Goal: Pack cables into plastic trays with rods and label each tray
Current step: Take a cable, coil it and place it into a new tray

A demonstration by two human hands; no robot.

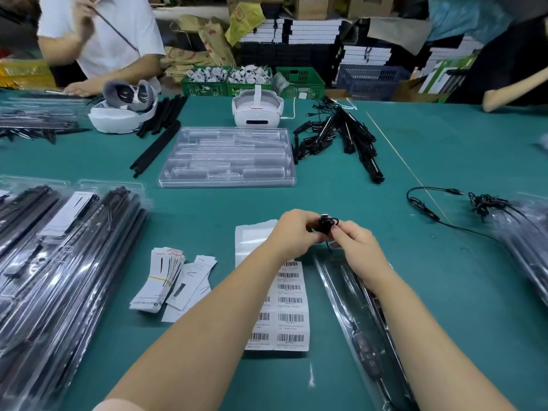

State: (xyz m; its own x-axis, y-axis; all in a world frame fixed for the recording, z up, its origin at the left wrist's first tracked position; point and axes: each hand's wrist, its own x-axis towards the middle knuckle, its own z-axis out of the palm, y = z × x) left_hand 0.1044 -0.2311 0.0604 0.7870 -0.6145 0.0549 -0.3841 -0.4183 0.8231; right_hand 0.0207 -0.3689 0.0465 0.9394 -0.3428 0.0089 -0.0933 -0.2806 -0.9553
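My left hand [292, 231] and my right hand [354, 243] meet over the green table, both pinching a small coiled black cable [326, 223] with a plug sticking up. A strand of it hangs down toward a long clear plastic tray [353, 307] that lies under my right forearm and holds black rods and an inline controller. A sheet of barcode labels [292, 307] lies beneath my left forearm. A stack of empty clear trays [228, 157] sits in the middle of the table.
Filled trays [59, 262] are piled at the left and more at the right edge [525, 241]. Bundled paper cards [166, 277], loose black rods [157, 149], cable bundles [341, 134], a loose cable [424, 203] and two white headsets [256, 109] lie around. Other people work at the far side.
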